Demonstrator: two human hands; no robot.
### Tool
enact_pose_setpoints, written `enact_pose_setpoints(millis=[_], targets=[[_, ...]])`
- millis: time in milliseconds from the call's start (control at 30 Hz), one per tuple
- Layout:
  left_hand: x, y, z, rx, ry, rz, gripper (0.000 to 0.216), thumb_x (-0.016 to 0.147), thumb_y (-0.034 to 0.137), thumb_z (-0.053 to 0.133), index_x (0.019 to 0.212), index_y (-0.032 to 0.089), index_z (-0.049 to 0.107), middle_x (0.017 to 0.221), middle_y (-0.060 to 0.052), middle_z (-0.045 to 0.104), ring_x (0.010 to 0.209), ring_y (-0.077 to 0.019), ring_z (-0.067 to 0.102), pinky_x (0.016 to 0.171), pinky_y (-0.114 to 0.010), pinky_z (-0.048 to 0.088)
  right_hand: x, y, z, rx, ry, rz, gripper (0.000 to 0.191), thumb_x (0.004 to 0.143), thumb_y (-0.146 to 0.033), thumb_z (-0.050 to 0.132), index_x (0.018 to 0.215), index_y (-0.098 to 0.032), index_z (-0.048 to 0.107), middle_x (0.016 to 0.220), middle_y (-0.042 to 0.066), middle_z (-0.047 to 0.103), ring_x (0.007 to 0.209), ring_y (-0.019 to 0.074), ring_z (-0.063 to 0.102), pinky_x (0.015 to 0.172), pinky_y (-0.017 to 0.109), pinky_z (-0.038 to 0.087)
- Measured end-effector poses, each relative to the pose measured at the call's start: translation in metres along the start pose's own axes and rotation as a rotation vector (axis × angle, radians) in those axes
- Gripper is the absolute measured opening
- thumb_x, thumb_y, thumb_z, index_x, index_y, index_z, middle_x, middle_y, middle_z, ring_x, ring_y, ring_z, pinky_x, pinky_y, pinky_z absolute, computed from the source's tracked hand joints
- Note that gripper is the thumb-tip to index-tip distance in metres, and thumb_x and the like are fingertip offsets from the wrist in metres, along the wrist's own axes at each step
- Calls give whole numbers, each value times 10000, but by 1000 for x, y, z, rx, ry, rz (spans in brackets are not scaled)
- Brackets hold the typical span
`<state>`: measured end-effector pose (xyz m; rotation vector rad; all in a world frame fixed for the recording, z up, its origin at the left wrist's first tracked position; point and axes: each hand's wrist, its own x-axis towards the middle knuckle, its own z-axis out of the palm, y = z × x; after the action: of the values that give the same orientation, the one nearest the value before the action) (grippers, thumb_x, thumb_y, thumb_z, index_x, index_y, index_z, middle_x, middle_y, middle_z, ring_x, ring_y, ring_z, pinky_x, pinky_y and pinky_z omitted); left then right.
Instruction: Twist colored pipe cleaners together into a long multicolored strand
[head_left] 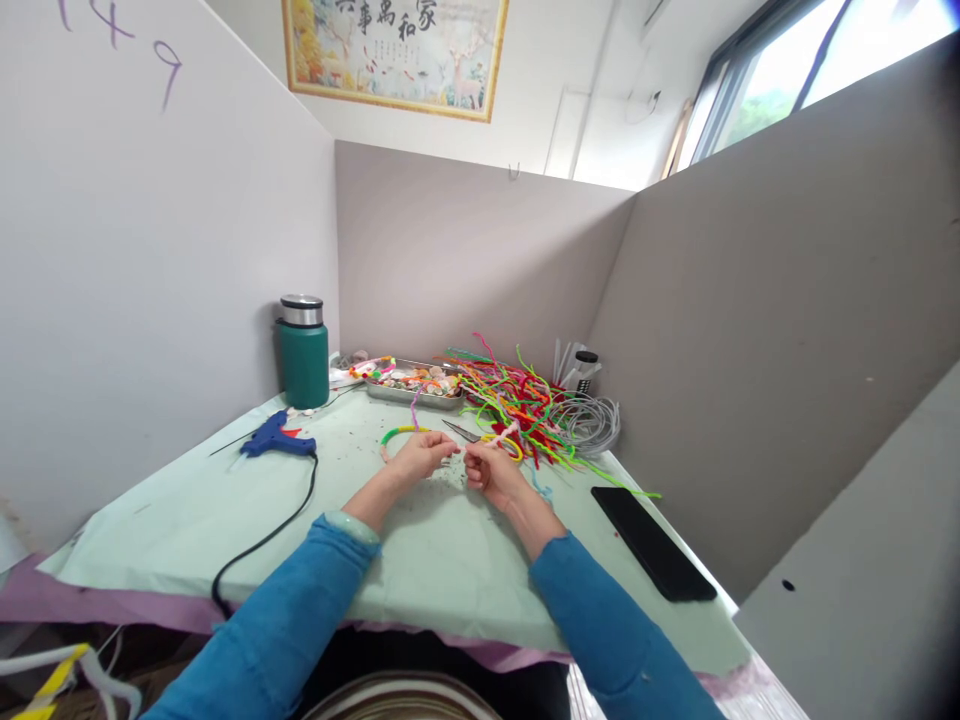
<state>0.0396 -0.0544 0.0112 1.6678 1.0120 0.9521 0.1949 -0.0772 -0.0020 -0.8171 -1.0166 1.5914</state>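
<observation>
My left hand and my right hand meet over the middle of the pale green table cover, fingers pinched together. Between them runs a thin pink pipe cleaner that curls up from the right hand. A green and yellow bent pipe cleaner lies just behind the left hand. Scissors rest on the cover directly beyond both hands. Both arms wear blue sleeves.
A heap of coloured pipe cleaners and a white wire coil lie at the back right. A metal tray, a green flask, a blue glue gun with black cord and a black phone also sit here. Partition walls enclose three sides.
</observation>
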Motion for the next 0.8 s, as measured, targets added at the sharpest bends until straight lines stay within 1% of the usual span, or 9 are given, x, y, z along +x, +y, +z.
enact_pose_setpoints(millis=[67,167,267,333,400,500,600,700,800], targets=[[3,-3,-1,114,118,25,305,732,438,516,680,144,576,429,61,389,412,-62,327,446,-192,216,1,3,2,-36,4,-8,250,611,-316,675,646,-168,476,511,-65,465,371,39,366,351,179,220],[4,-6,-1,365,195,144,271,762,365,480,629,152,581,491,23,479,496,-96,409,500,-207,251,2,5,5,-82,66,-76,262,602,-328,684,625,-161,484,497,-63,455,365,39,366,344,180,228],[1,-6,2,608,124,320,253,788,331,453,663,167,600,566,-2,542,549,-114,447,537,-220,264,5,4,2,-84,158,-153,275,610,-354,676,603,-158,483,464,-74,418,345,32,329,338,177,222],[-2,-4,3,679,53,371,265,803,343,436,699,175,612,590,-12,564,566,-122,466,549,-222,274,6,3,-1,-96,203,-174,292,614,-373,673,590,-159,475,449,-81,393,335,28,303,332,176,208],[-3,-2,2,675,28,345,291,817,357,411,726,177,621,619,-21,585,595,-130,492,563,-220,293,6,2,-2,-132,240,-193,309,618,-392,671,586,-159,471,451,-80,391,337,28,307,330,177,208],[-4,1,-3,630,36,241,336,825,378,374,781,176,639,684,-25,612,676,-144,528,615,-221,335,5,0,-1,-157,267,-216,314,628,-425,666,643,-157,502,506,-63,454,356,33,349,328,179,222],[-4,5,-7,618,31,95,374,817,407,358,830,185,658,714,-17,617,741,-163,543,711,-256,371,5,-3,-4,-61,203,-190,315,621,-417,682,748,-164,542,568,-59,495,379,36,379,331,168,235],[-4,7,-7,612,12,13,386,817,419,348,845,202,666,738,-20,628,788,-186,550,798,-318,372,6,-6,-9,39,171,-188,324,610,-401,697,775,-156,565,564,-61,487,392,32,373,339,160,240],[-6,9,-5,634,24,-20,392,807,442,358,784,211,674,761,-28,635,825,-206,544,855,-371,346,9,-5,-15,-3,276,-267,307,603,-392,704,708,-140,563,524,-56,478,380,30,355,332,163,223]])
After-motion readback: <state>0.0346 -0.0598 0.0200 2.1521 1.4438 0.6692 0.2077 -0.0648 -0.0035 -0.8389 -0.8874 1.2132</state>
